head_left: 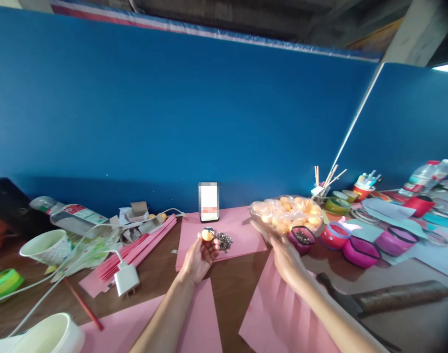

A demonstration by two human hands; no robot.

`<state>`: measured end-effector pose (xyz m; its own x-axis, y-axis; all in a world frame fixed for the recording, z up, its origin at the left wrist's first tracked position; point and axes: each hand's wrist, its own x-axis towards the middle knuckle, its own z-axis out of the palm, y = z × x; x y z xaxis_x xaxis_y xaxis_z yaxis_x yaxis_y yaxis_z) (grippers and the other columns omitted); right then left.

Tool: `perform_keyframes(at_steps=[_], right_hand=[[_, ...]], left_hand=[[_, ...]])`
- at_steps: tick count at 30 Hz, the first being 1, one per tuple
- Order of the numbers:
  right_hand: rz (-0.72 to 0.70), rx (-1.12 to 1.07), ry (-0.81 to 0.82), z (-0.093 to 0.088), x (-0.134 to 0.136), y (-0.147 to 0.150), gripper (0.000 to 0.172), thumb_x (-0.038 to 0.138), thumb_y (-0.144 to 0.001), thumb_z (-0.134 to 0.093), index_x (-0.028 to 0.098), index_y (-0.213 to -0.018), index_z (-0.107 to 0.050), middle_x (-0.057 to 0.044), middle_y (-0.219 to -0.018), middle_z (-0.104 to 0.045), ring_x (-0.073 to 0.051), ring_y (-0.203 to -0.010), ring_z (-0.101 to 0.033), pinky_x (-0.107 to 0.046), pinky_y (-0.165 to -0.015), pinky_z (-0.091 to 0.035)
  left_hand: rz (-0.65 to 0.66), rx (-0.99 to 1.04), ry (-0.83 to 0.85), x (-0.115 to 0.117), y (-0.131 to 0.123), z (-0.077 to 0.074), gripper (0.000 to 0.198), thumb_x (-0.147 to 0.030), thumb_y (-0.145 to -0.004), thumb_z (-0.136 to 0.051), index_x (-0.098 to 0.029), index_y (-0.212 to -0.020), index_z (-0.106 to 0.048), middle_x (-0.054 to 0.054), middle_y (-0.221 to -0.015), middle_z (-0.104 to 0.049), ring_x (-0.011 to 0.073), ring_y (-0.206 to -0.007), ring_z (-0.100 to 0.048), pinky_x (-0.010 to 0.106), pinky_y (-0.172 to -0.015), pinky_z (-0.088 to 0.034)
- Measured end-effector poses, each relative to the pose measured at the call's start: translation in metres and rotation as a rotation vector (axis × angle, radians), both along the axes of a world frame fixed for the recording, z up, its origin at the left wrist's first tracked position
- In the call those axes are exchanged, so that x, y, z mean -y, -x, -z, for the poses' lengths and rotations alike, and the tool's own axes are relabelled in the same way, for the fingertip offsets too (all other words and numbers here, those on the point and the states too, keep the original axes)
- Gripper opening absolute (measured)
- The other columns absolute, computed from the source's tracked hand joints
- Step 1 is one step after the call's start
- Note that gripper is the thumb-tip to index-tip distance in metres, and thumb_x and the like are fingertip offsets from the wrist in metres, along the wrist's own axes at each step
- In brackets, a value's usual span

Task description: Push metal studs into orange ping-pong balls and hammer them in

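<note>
My left hand (200,255), palm up and fingers curled, holds an orange ball (208,235) about the size of a ping-pong ball. Something dark and shiny shows on the ball's top. Just right of those fingers, a heap of small dark metal pieces (224,242) lies on pink paper (242,225). Over to the right, my right hand (285,255) is closed, with a pale stick-like thing (259,229) reaching from its fingers toward the upper left; blur hides its kind. Beside that hand stands a purple cup (302,240) of small metal pieces.
Behind my right hand lies a clear bag of orange balls (288,213). A phone (209,202) leans against the blue partition (194,108). A hammer (396,298) rests at the right. White charger (126,279), cables and paper cup (47,247) crowd the left.
</note>
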<state>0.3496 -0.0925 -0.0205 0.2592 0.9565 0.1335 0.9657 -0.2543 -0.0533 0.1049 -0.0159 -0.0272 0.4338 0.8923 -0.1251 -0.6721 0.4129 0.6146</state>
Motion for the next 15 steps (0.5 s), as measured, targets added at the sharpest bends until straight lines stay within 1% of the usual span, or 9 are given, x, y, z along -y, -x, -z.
perform_keyframes(at_steps=[2,4,7,9,11,13,15], right_hand=[[0.016,0.064,0.023,-0.008,0.001,0.004,0.053,-0.001,-0.077,-0.035,0.017,-0.125,-0.047,-0.017,-0.117,-0.053,-0.022,-0.090,-0.060,-0.030,-0.077,-0.043],[0.037,0.112,0.038,-0.017,0.003,0.008,0.050,0.001,-0.079,-0.036,0.019,-0.124,-0.049,-0.017,-0.112,-0.055,-0.024,-0.091,-0.059,-0.032,-0.075,-0.043],[0.045,0.108,0.093,-0.025,0.005,0.012,0.046,0.003,-0.082,-0.034,0.022,-0.121,-0.050,-0.017,-0.109,-0.057,-0.025,-0.092,-0.059,-0.032,-0.071,-0.043],[0.033,0.088,0.133,-0.027,0.005,0.013,0.046,0.004,-0.082,-0.034,0.022,-0.122,-0.049,-0.016,-0.109,-0.057,-0.024,-0.090,-0.060,-0.030,-0.068,-0.043],[0.017,0.089,0.140,-0.027,0.005,0.013,0.044,0.003,-0.082,-0.034,0.020,-0.120,-0.050,-0.016,-0.108,-0.057,-0.024,-0.091,-0.059,-0.030,-0.069,-0.043],[0.007,0.104,0.108,-0.026,0.004,0.012,0.044,0.002,-0.081,-0.035,0.017,-0.120,-0.050,-0.017,-0.107,-0.056,-0.025,-0.093,-0.058,-0.030,-0.072,-0.043],[0.006,0.100,0.055,-0.026,0.004,0.011,0.047,0.000,-0.079,-0.035,0.015,-0.122,-0.048,-0.018,-0.106,-0.056,-0.026,-0.094,-0.057,-0.031,-0.075,-0.043]], left_hand=[[0.016,0.019,-0.004,0.000,0.001,0.000,0.029,-0.031,-0.086,-0.044,-0.008,-0.094,-0.060,0.009,-0.071,-0.063,0.0131,-0.061,-0.059,0.024,-0.058,-0.051],[0.029,0.043,0.001,-0.001,0.002,-0.001,0.029,-0.031,-0.086,-0.044,-0.009,-0.096,-0.060,0.008,-0.070,-0.062,0.0125,-0.060,-0.058,0.024,-0.058,-0.050],[0.034,0.076,0.038,-0.001,0.004,-0.003,0.030,-0.030,-0.086,-0.044,-0.009,-0.099,-0.060,0.007,-0.070,-0.062,0.0119,-0.060,-0.058,0.023,-0.057,-0.050],[0.032,0.088,0.061,-0.001,0.005,-0.005,0.030,-0.029,-0.086,-0.043,-0.008,-0.100,-0.059,0.008,-0.069,-0.061,0.0121,-0.060,-0.059,0.023,-0.057,-0.050],[0.031,0.092,0.064,-0.001,0.005,-0.005,0.029,-0.028,-0.086,-0.042,-0.009,-0.098,-0.059,0.008,-0.069,-0.061,0.0125,-0.060,-0.059,0.024,-0.057,-0.050],[0.030,0.090,0.057,-0.001,0.004,-0.005,0.025,-0.027,-0.085,-0.043,-0.010,-0.091,-0.060,0.008,-0.070,-0.061,0.0131,-0.061,-0.058,0.024,-0.057,-0.050],[0.021,0.090,0.048,-0.001,0.003,-0.004,0.023,-0.028,-0.084,-0.044,-0.011,-0.085,-0.060,0.008,-0.071,-0.061,0.0134,-0.062,-0.058,0.025,-0.058,-0.050]])
